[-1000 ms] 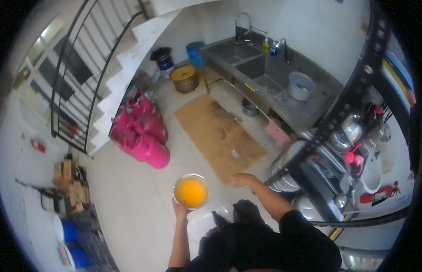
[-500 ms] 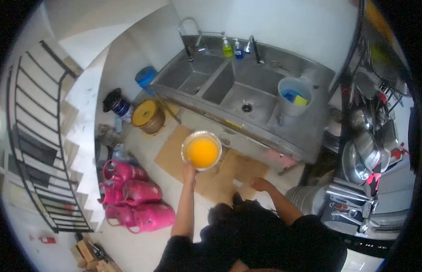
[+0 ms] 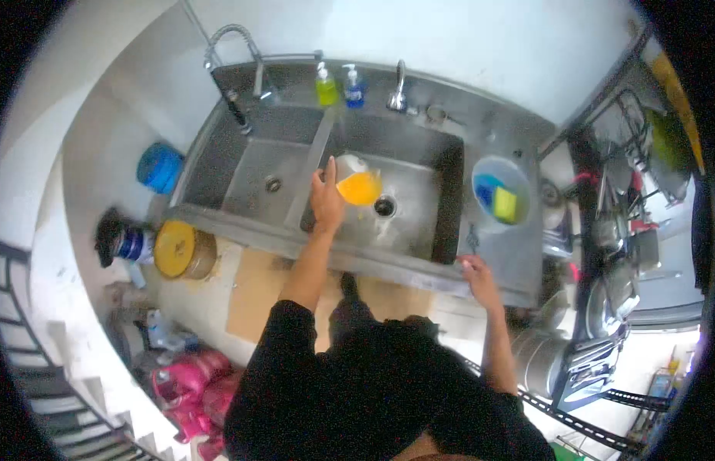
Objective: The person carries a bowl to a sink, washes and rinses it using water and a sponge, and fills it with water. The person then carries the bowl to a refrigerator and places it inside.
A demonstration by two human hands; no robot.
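Observation:
My left hand (image 3: 326, 201) grips a metal bowl (image 3: 348, 164) over the right basin of the steel sink (image 3: 419, 246). The bowl is tilted, and orange liquid (image 3: 359, 187) lies toward its right side, near the drain (image 3: 384, 206). Whether any runs over the lip is blurred. At the sink's front edge, my right hand (image 3: 480, 280) has its fingers curled together; what they hold, if anything, is too small to make out. Close by on the counter lies a small dark item (image 3: 472, 237).
A whitish bucket (image 3: 480, 173) with a yellow sponge (image 3: 505, 205) stands on the right counter. Two pump bottles, one green (image 3: 325, 88) and one blue (image 3: 353, 91), stand behind the sink by a faucet (image 3: 398, 92). Pink gas cylinders (image 3: 190, 380) are at lower left; pots crowd the right rack.
I have come closer to the sink. The bowl has gone from level above the floor to tilted over the right basin. My right hand has reached the sink's front edge.

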